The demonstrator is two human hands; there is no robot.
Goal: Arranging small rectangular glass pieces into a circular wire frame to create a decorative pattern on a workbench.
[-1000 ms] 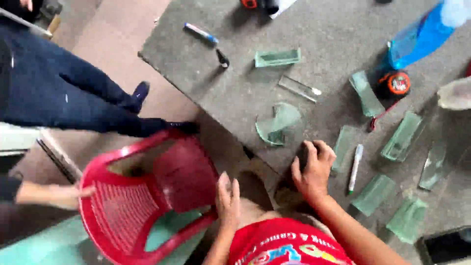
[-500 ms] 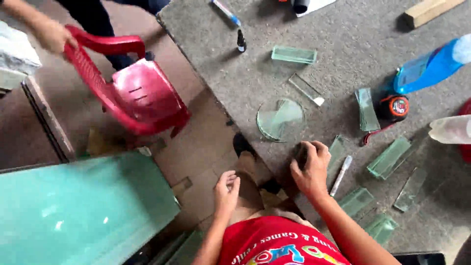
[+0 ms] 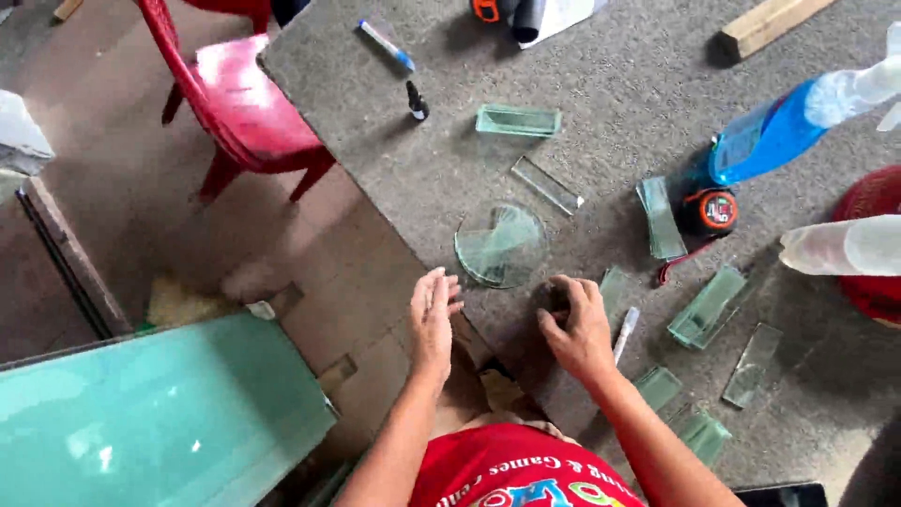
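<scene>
My right hand [image 3: 577, 330] rests on the grey table [image 3: 619, 84] near its front edge, fingers curled over a small dark object [image 3: 555, 299]. At the table's edge my left hand [image 3: 434, 321] is held flat and holds nothing. A round glass disc [image 3: 500, 246] lies just beyond both hands. A white pen [image 3: 626, 330] sits right of my right hand, beside a small glass strip [image 3: 615, 284].
Several glass strips [image 3: 706, 308] lie scattered on the right, with a tape measure [image 3: 710, 210], blue spray bottle [image 3: 762, 143] and clear bottle [image 3: 845, 247]. A red plastic chair [image 3: 239, 103] stands at the table's left. A large glass sheet [image 3: 160, 413] lies bottom left.
Another person lifted the red chair from beside me and it now stands further off at the table's left side. My hands stayed near the table edge.
</scene>
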